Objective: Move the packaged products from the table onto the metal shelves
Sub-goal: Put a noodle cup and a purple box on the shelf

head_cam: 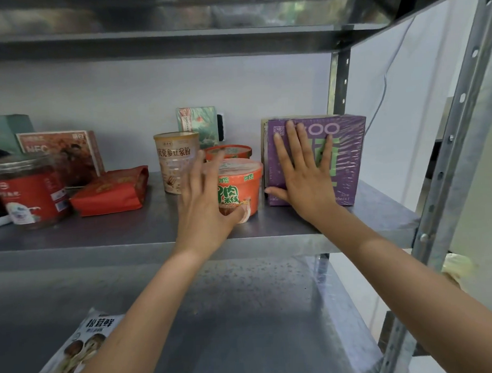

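A purple shrink-wrapped box (347, 157) stands at the right end of the middle metal shelf (129, 235). My right hand (303, 170) lies flat against its front face, fingers spread. My left hand (209, 204) is blurred, with fingers apart, and sits against the left side of an orange noodle bowl (244, 183) that stands just left of the purple box. I cannot tell whether it grips the bowl. A second orange bowl (228, 152) stands behind the first.
Further left on the shelf are a tall beige cup (177, 160), a red pouch (111, 191), a red-labelled jar (27, 191) and boxes at the back. A mushroom packet (80, 345) lies on the lower shelf. A perforated steel upright (458, 140) stands at right.
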{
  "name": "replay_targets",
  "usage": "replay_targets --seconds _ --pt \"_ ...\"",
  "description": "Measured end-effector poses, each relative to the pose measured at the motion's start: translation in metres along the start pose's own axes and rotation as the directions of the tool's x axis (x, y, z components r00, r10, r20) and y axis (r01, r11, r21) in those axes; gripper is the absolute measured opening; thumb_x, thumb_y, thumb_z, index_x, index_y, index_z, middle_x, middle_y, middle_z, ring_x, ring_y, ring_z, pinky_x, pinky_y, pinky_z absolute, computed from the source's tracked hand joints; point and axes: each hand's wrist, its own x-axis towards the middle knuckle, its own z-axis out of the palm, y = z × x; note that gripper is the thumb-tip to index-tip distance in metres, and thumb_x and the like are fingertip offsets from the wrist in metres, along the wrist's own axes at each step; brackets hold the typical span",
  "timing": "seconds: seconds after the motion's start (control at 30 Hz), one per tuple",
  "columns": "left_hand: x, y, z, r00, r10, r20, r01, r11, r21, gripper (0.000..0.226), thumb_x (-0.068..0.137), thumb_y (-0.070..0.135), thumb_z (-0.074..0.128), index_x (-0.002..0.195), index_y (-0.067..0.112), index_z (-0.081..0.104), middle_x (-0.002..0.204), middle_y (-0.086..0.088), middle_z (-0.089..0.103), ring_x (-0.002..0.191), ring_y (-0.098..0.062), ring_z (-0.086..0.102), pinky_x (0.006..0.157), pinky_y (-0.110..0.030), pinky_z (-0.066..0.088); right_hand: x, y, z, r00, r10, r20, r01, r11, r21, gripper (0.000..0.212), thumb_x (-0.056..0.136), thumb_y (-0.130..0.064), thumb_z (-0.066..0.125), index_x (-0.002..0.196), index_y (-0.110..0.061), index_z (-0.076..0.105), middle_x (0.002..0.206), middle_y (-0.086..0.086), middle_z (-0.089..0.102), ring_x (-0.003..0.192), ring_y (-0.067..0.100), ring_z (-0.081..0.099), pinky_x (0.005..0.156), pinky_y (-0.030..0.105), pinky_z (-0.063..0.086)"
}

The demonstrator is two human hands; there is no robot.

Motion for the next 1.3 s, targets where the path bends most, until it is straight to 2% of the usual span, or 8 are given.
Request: replay_targets --seconds 0.23,0.67,0.83,0.97,1.07,1.13,1.2,1.3 --pt "0.031 -0.012 -0.010 0.990 -0.052 0.129 0.023 0.976 0.215 0.072 0.073 0.036 0.079 0.133 0.029 0.041 0.139 0.000 0.038 0.126 -0.032 0.040 0.098 -0.048 0.043 -0.001 0.000 0.000 1.000 -0.006 0.014 0.005 1.000 0.010 0.106 0.077 -0.068 0.056 0.154 -0.011 0.009 0.160 0.015 0.005 0.147 0.029 0.001 0.109 0.069 0.010" --pt "0.012 -0.002 0.005 0.998 -0.048 0.038 0.036 0.964 0.264 0.088 0.086 0.043 0.065 0.152 0.030 0.010 0.158 -0.012 0.007 0.143 -0.040 0.011 0.111 -0.055 0.024 -0.004 0.005 -0.011 0.998 -0.004 0.059 -0.003 0.992 0.123 0.089 0.084 -0.054 0.060 0.153 -0.016 0.018 0.160 0.011 0.010 0.147 0.026 0.007 0.114 0.062 0.006" --pt "-0.042 0.017 0.011 0.911 0.235 -0.340 -0.255 0.967 -0.013 0.047 0.091 0.016 0.060 0.134 0.005 0.045 0.139 -0.021 0.041 0.130 -0.035 0.038 0.110 -0.044 0.033 -0.043 -0.004 -0.041 0.969 0.242 -0.043 -0.204 0.889 0.409 0.053 0.090 -0.020 0.058 0.141 -0.012 0.045 0.153 0.009 0.034 0.142 0.027 0.029 0.116 0.050 0.022" --pt "-0.114 0.013 0.044 0.858 0.434 -0.276 -0.486 0.859 -0.160 0.035 0.088 0.007 0.057 0.122 0.008 0.048 0.121 -0.011 0.048 0.109 -0.030 0.053 0.095 -0.038 0.045 -0.156 -0.045 -0.076 0.879 0.476 -0.003 -0.428 0.792 0.435 0.040 0.089 -0.013 0.054 0.128 -0.007 0.057 0.140 0.009 0.050 0.132 0.025 0.043 0.112 0.042 0.031" --pt "-0.162 0.009 0.074 0.872 0.434 0.225 -0.398 0.898 -0.186 0.035 0.091 0.021 0.048 0.125 0.011 0.051 0.125 -0.010 0.045 0.106 -0.031 0.055 0.087 -0.040 0.048 -0.244 -0.078 -0.102 0.562 0.576 0.593 -0.748 0.660 0.069 0.040 0.091 -0.025 0.055 0.130 -0.016 0.055 0.134 0.003 0.055 0.121 0.024 0.053 0.101 0.037 0.039" --pt "-0.185 0.007 0.089 0.541 0.290 0.790 -0.409 0.911 -0.055 0.052 0.096 0.033 0.043 0.144 0.016 0.034 0.145 -0.012 0.030 0.127 -0.033 0.041 0.100 -0.040 0.038 -0.282 -0.096 -0.120 0.020 0.400 0.917 -0.746 0.616 -0.252 0.047 0.093 -0.040 0.050 0.137 -0.024 0.045 0.138 0.001 0.051 0.122 0.023 0.052 0.099 0.034 0.042" --pt "-0.212 0.000 0.095 0.118 0.201 0.972 -0.574 0.813 -0.099 0.056 0.096 0.037 0.045 0.147 0.021 0.028 0.151 -0.010 0.029 0.134 -0.029 0.034 0.105 -0.038 0.031 -0.304 -0.114 -0.139 -0.329 0.271 0.904 -0.676 0.601 -0.426 0.049 0.093 -0.049 0.048 0.135 -0.023 0.048 0.136 0.002 0.052 0.122 0.022 0.052 0.096 0.032 0.041" --pt "-0.247 -0.007 0.092 -0.089 0.310 0.946 -0.672 0.683 -0.287 0.054 0.094 0.041 0.046 0.143 0.024 0.031 0.142 -0.008 0.042 0.128 -0.028 0.042 0.102 -0.040 0.035 -0.325 -0.154 -0.160 -0.335 0.477 0.813 -0.685 0.469 -0.558 0.049 0.096 -0.050 0.040 0.138 -0.024 0.042 0.130 0.002 0.055 0.119 0.024 0.053 0.092 0.033 0.040"
